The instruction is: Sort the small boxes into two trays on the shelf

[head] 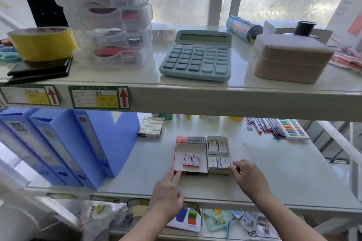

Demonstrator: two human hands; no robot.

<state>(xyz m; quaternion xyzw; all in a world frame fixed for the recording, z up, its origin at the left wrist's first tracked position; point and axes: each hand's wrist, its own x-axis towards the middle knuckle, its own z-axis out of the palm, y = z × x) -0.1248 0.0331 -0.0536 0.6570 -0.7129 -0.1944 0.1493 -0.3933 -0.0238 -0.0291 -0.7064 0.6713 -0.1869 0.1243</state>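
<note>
Nearest, both hands reach in over the front edge of the lower shelf point(274, 178). The left hand point(166, 195) rests its extended fingers point(176, 177) against the front left corner of the red-edged tray point(180, 168); they are loosely spread and grasp nothing. The right hand point(248, 177) has its fingers point(235, 165) touching the front right corner of the grey tray point(219, 171), also released, not closed around anything.

The two trays sit side by side, touching, near the middle of the lower shelf. The red-edged tray, on the left, holds two small red boxes point(191, 160) lying flat next to each other toward its front. The grey tray, on the right, holds white boxes with blue print point(218, 155): two at the back and more at the front, whose count I cannot tell.

Farther back toward the rear edge lie a flat pack of small white boxes point(151, 127) and, to the right, pens point(262, 125) beside a paint set point(292, 129). Blue file boxes point(68, 146) stand along the left end.

On the upper shelf point(195, 96) stand a roll of yellow tape point(44, 44), stacked clear tape dispensers point(109, 23), a grey-green calculator point(197, 55) and a beige case point(291, 57).
</note>
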